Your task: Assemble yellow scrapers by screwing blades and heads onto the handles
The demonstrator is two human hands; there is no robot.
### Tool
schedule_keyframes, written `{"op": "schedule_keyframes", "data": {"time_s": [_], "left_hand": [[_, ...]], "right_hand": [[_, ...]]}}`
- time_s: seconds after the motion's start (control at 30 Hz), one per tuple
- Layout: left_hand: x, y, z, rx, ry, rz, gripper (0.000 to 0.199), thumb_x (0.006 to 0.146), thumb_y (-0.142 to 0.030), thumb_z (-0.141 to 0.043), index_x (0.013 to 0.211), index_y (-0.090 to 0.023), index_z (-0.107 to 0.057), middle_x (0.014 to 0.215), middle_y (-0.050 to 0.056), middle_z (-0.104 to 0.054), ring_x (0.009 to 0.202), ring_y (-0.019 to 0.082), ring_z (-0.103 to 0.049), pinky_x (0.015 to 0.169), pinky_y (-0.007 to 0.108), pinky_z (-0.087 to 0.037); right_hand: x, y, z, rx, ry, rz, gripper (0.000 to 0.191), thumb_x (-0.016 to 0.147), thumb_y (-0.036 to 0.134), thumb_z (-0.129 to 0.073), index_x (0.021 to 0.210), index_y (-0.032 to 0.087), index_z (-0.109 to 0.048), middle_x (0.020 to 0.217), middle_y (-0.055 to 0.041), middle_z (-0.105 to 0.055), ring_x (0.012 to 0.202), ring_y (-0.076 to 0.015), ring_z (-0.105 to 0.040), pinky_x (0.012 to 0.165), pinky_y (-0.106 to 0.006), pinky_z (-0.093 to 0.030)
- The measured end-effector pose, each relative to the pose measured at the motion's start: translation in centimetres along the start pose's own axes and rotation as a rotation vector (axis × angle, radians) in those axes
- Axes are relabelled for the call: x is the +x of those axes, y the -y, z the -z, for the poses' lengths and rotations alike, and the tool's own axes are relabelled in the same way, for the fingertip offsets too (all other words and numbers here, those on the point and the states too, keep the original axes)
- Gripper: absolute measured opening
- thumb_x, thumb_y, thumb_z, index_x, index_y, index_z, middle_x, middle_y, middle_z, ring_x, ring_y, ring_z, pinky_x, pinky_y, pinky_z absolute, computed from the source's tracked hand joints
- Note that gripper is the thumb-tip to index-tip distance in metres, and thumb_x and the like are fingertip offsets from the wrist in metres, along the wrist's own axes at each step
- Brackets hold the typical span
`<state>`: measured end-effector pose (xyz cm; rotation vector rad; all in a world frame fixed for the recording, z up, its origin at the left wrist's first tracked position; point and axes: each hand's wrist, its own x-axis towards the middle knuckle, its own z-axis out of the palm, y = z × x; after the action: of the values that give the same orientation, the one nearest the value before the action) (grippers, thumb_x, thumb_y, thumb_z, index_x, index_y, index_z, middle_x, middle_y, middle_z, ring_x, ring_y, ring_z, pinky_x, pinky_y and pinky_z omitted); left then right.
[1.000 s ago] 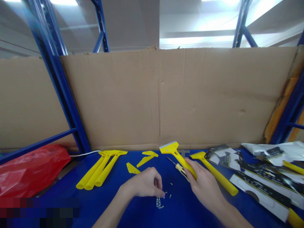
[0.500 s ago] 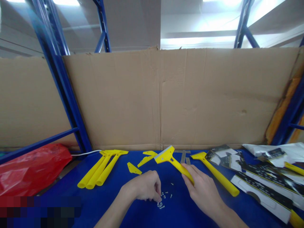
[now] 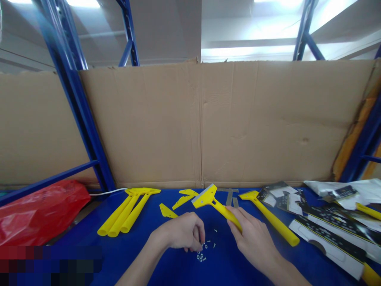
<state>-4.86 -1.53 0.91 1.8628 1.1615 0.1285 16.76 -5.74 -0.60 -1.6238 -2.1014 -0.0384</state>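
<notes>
My right hand (image 3: 253, 234) is wrapped round the handle of a yellow scraper (image 3: 220, 206), whose wide head with a grey metal edge points up and left above the table. My left hand (image 3: 186, 232) is closed in a pinch, its fingertips down among small metal nuts (image 3: 201, 256) and screws (image 3: 214, 245) scattered on the blue tabletop. One nut seems to lie right at those fingertips; whether it is gripped is hidden. Beyond the left hand lie loose yellow blade covers (image 3: 167, 211). Another yellow scraper handle (image 3: 275, 220) rests to the right of my right hand.
Several yellow handles (image 3: 131, 212) lie together at the left. Flat grey metal pieces (image 3: 229, 196) are at the back. Black and white printed packages (image 3: 330, 242) pile up on the right. A red plastic bag (image 3: 44, 212) sits far left, and a cardboard wall (image 3: 202, 127) closes the back.
My left hand has shifted slightly to the right and away from me, its fingertips now over the upper nuts. The scraper in my right hand has tilted and moved slightly left.
</notes>
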Motion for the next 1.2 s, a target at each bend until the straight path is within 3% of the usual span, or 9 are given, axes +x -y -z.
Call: {"op": "schedule_keyframes", "data": {"time_s": [0.17,0.43,0.83,1.0,1.2], "left_hand": [[-0.2,-0.7,0.2,-0.049,0.02,-0.01,0.019,0.055,-0.014,-0.063,0.074,-0.016,-0.063,0.063,-0.001,-0.064,0.048,0.01,-0.054,0.047,0.022,-0.046],[-0.5,-0.9,0.9,-0.019,-0.052,-0.103,0.017,0.07,-0.023,-0.056,0.079,-0.015,-0.068,0.066,0.0,-0.062,0.051,0.01,-0.057,0.048,0.019,-0.043],[0.0,-0.1,0.3,0.181,-0.135,-0.007,0.011,0.063,-0.023,-0.062,0.069,-0.016,-0.067,0.058,0.0,-0.062,0.048,0.011,-0.053,0.045,0.02,-0.038],[-0.2,-0.6,0.2,0.233,-0.158,-0.076,0.016,0.065,-0.025,-0.062,0.076,-0.017,-0.071,0.065,0.003,-0.067,0.059,0.015,-0.061,0.051,0.021,-0.042],[-0.1,-1.2,-0.3,0.289,-0.153,-0.097,0.018,0.065,-0.024,-0.061,0.077,-0.016,-0.073,0.068,0.004,-0.069,0.06,0.014,-0.06,0.052,0.02,-0.042]], "right_hand": [[0.0,-0.2,-0.3,-0.014,-0.025,0.036,0.036,0.089,0.023,-0.038,0.12,0.022,-0.056,0.107,-0.0067,-0.068,0.091,-0.0228,-0.067,0.07,-0.032,-0.054],[0.0,-0.2,-0.3,-0.032,-0.046,0.06,0.034,0.088,0.022,-0.041,0.118,0.022,-0.056,0.103,-0.0058,-0.068,0.087,-0.0229,-0.068,0.067,-0.033,-0.055],[-0.1,-0.3,-0.5,-0.028,-0.075,0.089,0.033,0.087,0.021,-0.043,0.117,0.021,-0.058,0.103,-0.0064,-0.069,0.086,-0.0223,-0.069,0.069,-0.033,-0.056],[0.0,-0.2,-0.5,-0.042,-0.062,0.094,0.033,0.086,0.02,-0.044,0.117,0.02,-0.058,0.101,-0.0063,-0.069,0.084,-0.0225,-0.069,0.067,-0.034,-0.056],[0.0,-0.2,-0.4,-0.053,-0.071,0.1,0.033,0.086,0.02,-0.043,0.116,0.022,-0.058,0.101,-0.0061,-0.069,0.085,-0.0213,-0.068,0.068,-0.032,-0.055]]}}
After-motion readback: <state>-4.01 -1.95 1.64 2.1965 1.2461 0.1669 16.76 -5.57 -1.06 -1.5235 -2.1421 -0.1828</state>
